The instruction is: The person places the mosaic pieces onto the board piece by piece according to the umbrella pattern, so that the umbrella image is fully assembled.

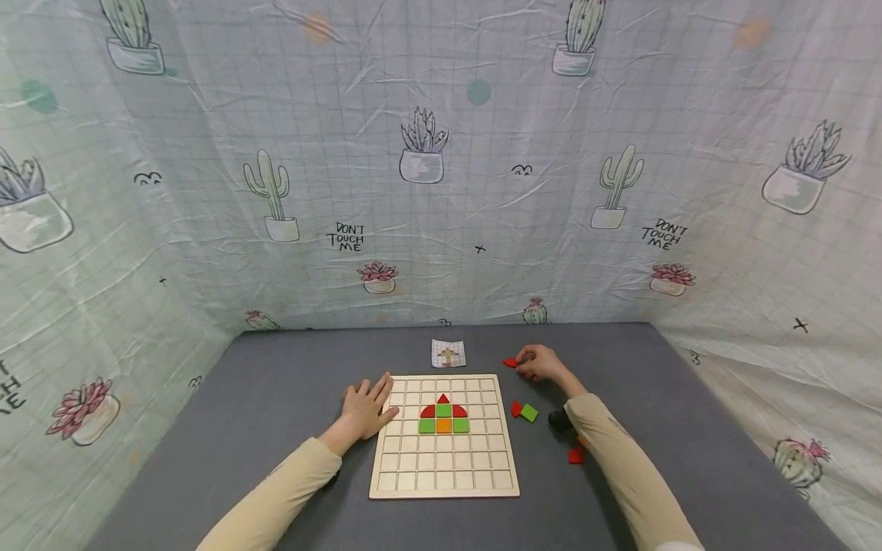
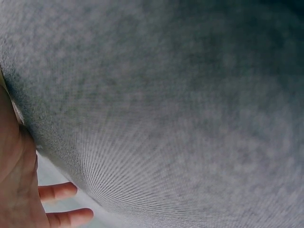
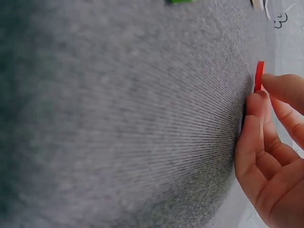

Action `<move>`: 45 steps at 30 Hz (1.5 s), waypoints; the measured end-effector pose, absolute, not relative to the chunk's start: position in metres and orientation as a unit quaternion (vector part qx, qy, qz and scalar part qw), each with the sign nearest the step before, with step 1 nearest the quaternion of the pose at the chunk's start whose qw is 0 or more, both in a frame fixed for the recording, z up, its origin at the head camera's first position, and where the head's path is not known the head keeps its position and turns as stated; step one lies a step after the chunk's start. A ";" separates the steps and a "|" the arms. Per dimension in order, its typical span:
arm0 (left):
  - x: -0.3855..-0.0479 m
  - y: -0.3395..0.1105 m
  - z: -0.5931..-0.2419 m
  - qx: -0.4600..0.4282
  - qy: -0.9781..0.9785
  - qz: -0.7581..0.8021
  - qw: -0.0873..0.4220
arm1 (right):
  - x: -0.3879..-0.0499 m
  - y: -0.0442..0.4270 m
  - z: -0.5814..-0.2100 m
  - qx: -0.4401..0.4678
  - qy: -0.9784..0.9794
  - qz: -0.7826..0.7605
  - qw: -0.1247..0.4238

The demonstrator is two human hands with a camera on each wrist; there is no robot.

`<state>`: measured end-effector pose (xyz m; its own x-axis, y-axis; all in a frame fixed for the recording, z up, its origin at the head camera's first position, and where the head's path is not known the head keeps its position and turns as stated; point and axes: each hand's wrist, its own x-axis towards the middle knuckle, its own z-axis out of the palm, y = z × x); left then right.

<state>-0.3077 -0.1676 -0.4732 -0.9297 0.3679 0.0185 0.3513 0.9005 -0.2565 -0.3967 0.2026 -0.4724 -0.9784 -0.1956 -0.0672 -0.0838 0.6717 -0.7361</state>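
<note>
A square wooden grid board (image 1: pixel 444 463) lies on the dark grey table. Red, green and orange tiles form a small figure on it, with an orange tile (image 1: pixel 444 425) in its lowest row. My left hand (image 1: pixel 363 405) rests with spread fingers on the board's left edge; two of its straight fingers show in the left wrist view. To the right, beyond the board's far corner, my right hand (image 1: pixel 540 363) pinches a small red tile (image 3: pixel 259 76) at the table surface between thumb and fingertips. The tile's near end is hidden by the fingers.
Behind the board lies a small paper card (image 1: pixel 449 354) with a coloured figure on a grid. Right of the board are a green tile (image 1: pixel 529 413) touching a red one, and another red tile (image 1: pixel 576 456) beside the right sleeve. A patterned curtain (image 1: pixel 475 199) surrounds the table.
</note>
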 end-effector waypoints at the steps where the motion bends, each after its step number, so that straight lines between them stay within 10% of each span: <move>1: -0.308 -0.168 -0.473 -0.185 -0.974 0.126 0.034 | -0.397 0.202 -0.472 -0.075 0.913 -0.396 0.068; 45: -0.306 -0.166 -0.472 -0.178 -0.975 0.128 0.031 | -0.391 0.198 -0.472 -0.071 0.939 -0.326 0.082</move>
